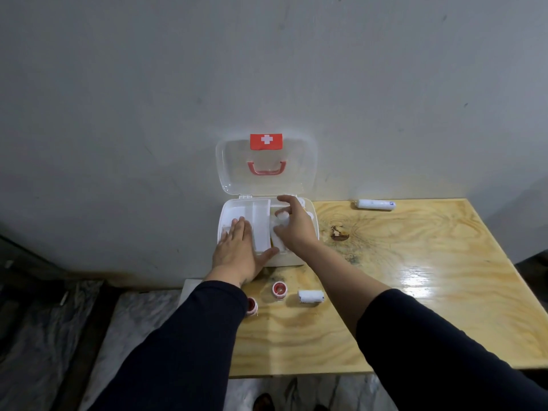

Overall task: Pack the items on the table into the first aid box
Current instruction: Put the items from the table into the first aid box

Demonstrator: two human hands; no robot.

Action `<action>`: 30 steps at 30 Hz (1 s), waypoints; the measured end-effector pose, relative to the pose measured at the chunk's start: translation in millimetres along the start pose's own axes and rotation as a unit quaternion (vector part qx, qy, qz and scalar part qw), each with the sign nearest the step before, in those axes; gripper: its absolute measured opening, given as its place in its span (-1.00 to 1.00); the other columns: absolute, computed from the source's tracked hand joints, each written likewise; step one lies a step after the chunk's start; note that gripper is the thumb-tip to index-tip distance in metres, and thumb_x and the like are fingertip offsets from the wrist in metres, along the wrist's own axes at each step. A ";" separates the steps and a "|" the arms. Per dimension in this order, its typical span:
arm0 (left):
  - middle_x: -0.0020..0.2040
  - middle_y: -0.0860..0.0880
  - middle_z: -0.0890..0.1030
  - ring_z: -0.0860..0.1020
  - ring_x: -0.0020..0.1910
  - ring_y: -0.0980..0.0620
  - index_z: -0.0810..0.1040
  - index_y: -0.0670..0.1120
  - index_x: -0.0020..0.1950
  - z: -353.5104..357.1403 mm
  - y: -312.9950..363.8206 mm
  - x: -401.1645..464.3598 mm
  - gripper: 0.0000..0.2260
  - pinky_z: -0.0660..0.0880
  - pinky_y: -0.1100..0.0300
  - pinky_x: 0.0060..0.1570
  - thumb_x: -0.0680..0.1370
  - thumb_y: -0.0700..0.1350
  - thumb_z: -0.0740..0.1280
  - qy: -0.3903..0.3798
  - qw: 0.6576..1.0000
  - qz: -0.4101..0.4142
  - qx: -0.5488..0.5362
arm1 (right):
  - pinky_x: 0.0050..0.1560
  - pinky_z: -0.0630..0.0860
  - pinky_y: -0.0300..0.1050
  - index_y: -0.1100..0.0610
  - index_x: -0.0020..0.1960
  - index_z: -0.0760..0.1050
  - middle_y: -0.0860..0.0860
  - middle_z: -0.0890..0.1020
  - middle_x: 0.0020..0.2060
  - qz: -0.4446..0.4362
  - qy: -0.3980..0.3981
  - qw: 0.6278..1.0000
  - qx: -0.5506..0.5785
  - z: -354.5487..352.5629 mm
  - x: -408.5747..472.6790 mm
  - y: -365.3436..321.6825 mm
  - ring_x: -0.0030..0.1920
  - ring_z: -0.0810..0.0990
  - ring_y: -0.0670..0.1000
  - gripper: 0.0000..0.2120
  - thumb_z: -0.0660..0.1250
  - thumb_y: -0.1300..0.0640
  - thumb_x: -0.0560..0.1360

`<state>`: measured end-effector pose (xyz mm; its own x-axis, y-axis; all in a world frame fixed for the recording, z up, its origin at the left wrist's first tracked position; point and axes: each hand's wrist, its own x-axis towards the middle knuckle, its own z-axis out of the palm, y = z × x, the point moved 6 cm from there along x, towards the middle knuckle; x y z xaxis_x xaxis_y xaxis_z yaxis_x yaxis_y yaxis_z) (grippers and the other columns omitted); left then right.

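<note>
the first aid box (311, 232) stands open at the far left corner of the wooden table (415, 277), close against the grey wall (148, 84). its clear lid (231, 173) is raised upright against the wall, showing a red label with a white cross (266, 141) and a red handle (266, 168). a white divided tray (261, 221) sits in the left part of the box.

the left hand (237, 253) lies flat and open, palm down, on the tray's near left portion, fingers extended, thumb along the box's front edge; it grasps nothing. the right hand (293, 226) reaches into the right part of the box, fingers curled around a small white bottle (280, 222). the bottle is blurred, and whether it rests on the box contents cannot be told.

on the table in front of the box lie three loose items: a red-and-white tape roll (278, 290), a second tape roll (252, 306) partly hidden by the left sleeve, and a short white bandage roll (310, 296) just right of the first tape roll. a longer white bandage roll (376, 204) lies at the table's far edge, well apart from the box on its right.

a dark knot (339, 232) marks the wood near the box. both forearms wear dark sleeves (184, 336).
</note>
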<state>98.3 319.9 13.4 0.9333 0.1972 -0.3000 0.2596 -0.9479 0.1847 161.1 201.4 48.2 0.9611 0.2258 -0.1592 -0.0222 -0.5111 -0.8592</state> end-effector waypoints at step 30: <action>0.60 -0.11 -0.19 -0.19 0.57 -0.03 -0.18 -0.19 0.58 0.8 -0.8 -0.1 -0.13 -0.15 0.02 0.53 0.53 0.39 0.01 -0.028 0.999 0.006 0.016 | 0.12 0.44 -0.14 0.24 0.16 0.53 0.15 0.61 0.12 -0.001 0.141 0.976 -0.168 -77.0 -33.8 49.4 0.13 0.55 0.10 -0.71 0.22 0.35 0.47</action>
<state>97.8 320.4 12.5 0.9207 0.1730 -0.3499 0.2404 -0.9575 0.1591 148.7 104.7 48.6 0.9996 0.0132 0.0232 0.0250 -0.7649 -0.6437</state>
